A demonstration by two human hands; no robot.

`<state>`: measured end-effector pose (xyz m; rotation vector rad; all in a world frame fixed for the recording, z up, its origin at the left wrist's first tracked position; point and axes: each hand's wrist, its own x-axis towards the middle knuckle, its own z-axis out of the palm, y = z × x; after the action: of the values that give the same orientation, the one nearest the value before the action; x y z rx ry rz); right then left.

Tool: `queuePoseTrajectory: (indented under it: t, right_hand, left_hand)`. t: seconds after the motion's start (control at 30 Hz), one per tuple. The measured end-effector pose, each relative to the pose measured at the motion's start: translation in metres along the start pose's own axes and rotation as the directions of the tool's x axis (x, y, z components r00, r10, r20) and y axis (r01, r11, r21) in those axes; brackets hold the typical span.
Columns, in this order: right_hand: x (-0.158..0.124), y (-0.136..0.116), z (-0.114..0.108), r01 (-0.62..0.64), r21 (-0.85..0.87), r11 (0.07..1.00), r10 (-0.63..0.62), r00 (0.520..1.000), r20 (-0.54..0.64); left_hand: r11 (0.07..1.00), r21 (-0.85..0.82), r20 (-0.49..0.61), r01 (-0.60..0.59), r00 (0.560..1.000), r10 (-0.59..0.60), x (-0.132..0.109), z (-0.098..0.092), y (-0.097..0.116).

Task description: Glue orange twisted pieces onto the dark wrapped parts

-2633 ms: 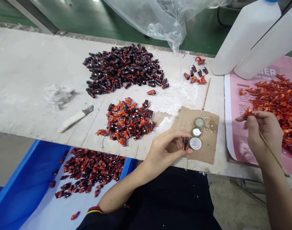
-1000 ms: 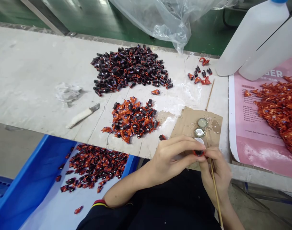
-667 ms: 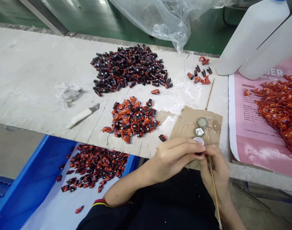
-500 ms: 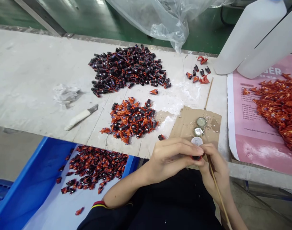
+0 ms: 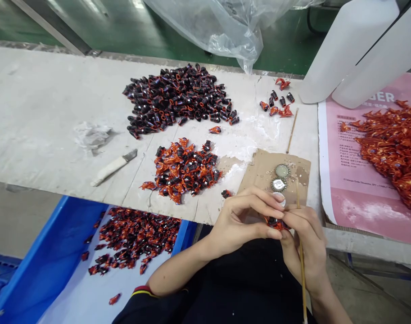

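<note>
Between the fingertips of my left hand (image 5: 246,216) is a small orange-and-black plastic part (image 5: 275,222). My right hand (image 5: 306,238) pinches the same part from the other side. A thin wooden stick (image 5: 302,270) runs through the right hand's fingers, its pale tip pointing up and away from me. Just beyond the hands lies a piece of brown cardboard (image 5: 259,168) with bottle caps (image 5: 282,170) in a row; the nearest, white one is partly covered by my left fingers. One black-and-orange part (image 5: 226,194) rests left of the cardboard.
Piles of black parts (image 5: 181,96) and mixed orange-black parts (image 5: 185,168) lie on the white table (image 5: 50,99), near a knife (image 5: 114,168). Orange parts (image 5: 390,148) cover a pink sheet (image 5: 357,193) at right, below white bottles (image 5: 350,49). A blue bin (image 5: 50,243) sits below left.
The stick has swung more upright, its tip now showing above my right hand. The part has turned, showing more orange, and both hands have shifted slightly.
</note>
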<state>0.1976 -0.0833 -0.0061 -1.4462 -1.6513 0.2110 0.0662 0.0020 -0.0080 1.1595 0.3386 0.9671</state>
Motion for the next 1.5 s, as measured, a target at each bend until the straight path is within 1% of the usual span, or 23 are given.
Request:
queuePoseTrajectory:
  t: [0.1, 0.2, 0.4, 0.47, 0.53, 0.63, 0.7, 0.73, 0.77, 0.8, 0.83, 0.87, 0.9, 0.97, 1.0, 1.07, 1.1, 1.17, 1.23, 1.3, 1.37, 1.43, 1.5]
  right_hand:
    - [0.001, -0.002, 0.001, 0.007, -0.024, 1.0, -0.008, 1.0, -0.028]
    - [0.001, -0.003, 0.002, 0.004, -0.035, 0.999, -0.005, 0.999, -0.04]
    - [-0.002, 0.001, 0.005, -0.006, -0.017, 1.0, 0.005, 0.997, -0.072]
    - [-0.002, 0.003, 0.005, -0.012, -0.004, 1.0, 0.012, 0.999, -0.051]
    - [-0.002, 0.006, 0.003, -0.036, 0.01, 0.999, 0.036, 0.999, -0.001]
    - [-0.002, 0.012, -0.002, -0.082, 0.003, 0.997, 0.082, 0.996, 0.027]
    - [-0.002, 0.017, -0.005, -0.099, -0.036, 0.994, 0.099, 0.995, -0.014]
    - [-0.002, 0.02, -0.007, -0.098, -0.064, 0.993, 0.095, 0.995, -0.037]
    - [-0.003, 0.023, -0.008, -0.091, -0.092, 0.992, 0.086, 0.994, -0.061]
    - [-0.004, 0.026, -0.01, -0.084, -0.118, 0.989, 0.075, 0.994, -0.084]
    - [-0.005, 0.028, -0.011, -0.081, -0.138, 0.987, 0.068, 0.993, -0.101]
    - [-0.007, 0.031, -0.012, -0.09, -0.146, 0.985, 0.073, 0.991, -0.114]
    - [-0.009, 0.033, -0.013, -0.118, -0.139, 0.983, 0.099, 0.986, -0.136]
    - [-0.012, 0.038, -0.016, -0.203, -0.081, 0.976, 0.181, 0.958, -0.223]
    - [-0.013, 0.04, -0.017, -0.233, -0.054, 0.971, 0.209, 0.937, -0.28]
    - [-0.014, 0.045, -0.018, -0.253, -0.024, 0.967, 0.224, 0.894, -0.389]
    - [-0.013, 0.047, -0.018, -0.243, -0.015, 0.97, 0.215, 0.882, -0.419]
    - [-0.01, 0.05, -0.017, -0.218, 0.014, 0.976, 0.203, 0.885, -0.419]
    - [-0.007, 0.05, -0.015, -0.179, 0.076, 0.981, 0.195, 0.904, -0.381]
    - [-0.005, 0.049, -0.013, -0.15, 0.112, 0.982, 0.181, 0.915, -0.36]
    - [-0.004, 0.048, -0.013, -0.151, 0.144, 0.978, 0.195, 0.908, -0.37]
    - [-0.005, 0.048, -0.013, -0.168, 0.168, 0.972, 0.22, 0.9, -0.376]
    - [-0.006, 0.049, -0.015, -0.178, 0.179, 0.968, 0.233, 0.903, -0.362]
  left_hand:
    - [1.0, -0.009, -0.02, 0.021, 1.0, -0.021, 0.0, 0.001, -0.002]
    - [0.997, -0.036, -0.036, 0.066, 0.997, -0.067, 0.0, 0.002, -0.005]
    - [0.988, -0.088, -0.048, 0.126, 0.99, -0.131, -0.002, 0.003, -0.007]
    - [0.986, -0.1, -0.048, 0.136, 0.989, -0.142, -0.003, 0.004, -0.007]
    - [0.987, -0.095, -0.062, 0.128, 0.989, -0.134, -0.003, 0.004, -0.006]
    - [0.997, -0.004, -0.117, 0.081, 0.99, -0.081, -0.003, 0.001, -0.003]
    - [0.987, 0.157, -0.161, 0.046, 0.987, -0.021, -0.003, -0.004, 0.001]
    - [0.962, 0.27, -0.181, 0.027, 0.983, 0.023, -0.003, -0.01, 0.004]
    - [0.917, 0.399, -0.197, 0.003, 0.977, 0.083, -0.004, -0.016, 0.008]
    - [0.845, 0.535, -0.209, -0.018, 0.966, 0.153, -0.004, -0.024, 0.013]
    - [0.745, 0.666, -0.209, -0.025, 0.953, 0.219, -0.005, -0.034, 0.02]
    - [0.624, 0.781, -0.196, -0.018, 0.942, 0.273, -0.005, -0.044, 0.028]
    - [0.491, 0.871, -0.183, 0.015, 0.937, 0.296, -0.005, -0.054, 0.037]
    - [0.242, 0.967, -0.146, 0.086, 0.959, 0.242, -0.003, -0.074, 0.056]
    - [0.15, 0.983, -0.135, 0.103, 0.967, 0.217, 0.0, -0.083, 0.064]
    - [0.016, 0.992, -0.122, 0.122, 0.971, 0.207, 0.011, -0.097, 0.077]
    - [-0.027, 0.993, -0.111, 0.118, 0.974, 0.196, 0.019, -0.103, 0.08]
    - [-0.073, 0.994, -0.07, 0.079, 0.99, 0.124, 0.041, -0.111, 0.081]
    - [-0.095, 0.995, -0.016, 0.018, 1.0, 0.024, 0.067, -0.117, 0.076]
    - [-0.131, 0.991, 0.015, -0.029, 0.994, -0.104, 0.092, -0.122, 0.069]
    - [-0.158, 0.985, 0.037, -0.07, 0.977, -0.208, 0.112, -0.124, 0.062]
    - [-0.132, 0.983, 0.078, -0.125, 0.945, -0.316, 0.125, -0.126, 0.059]
    - [-0.087, 0.984, 0.107, -0.154, 0.912, -0.396, 0.13, -0.127, 0.06]
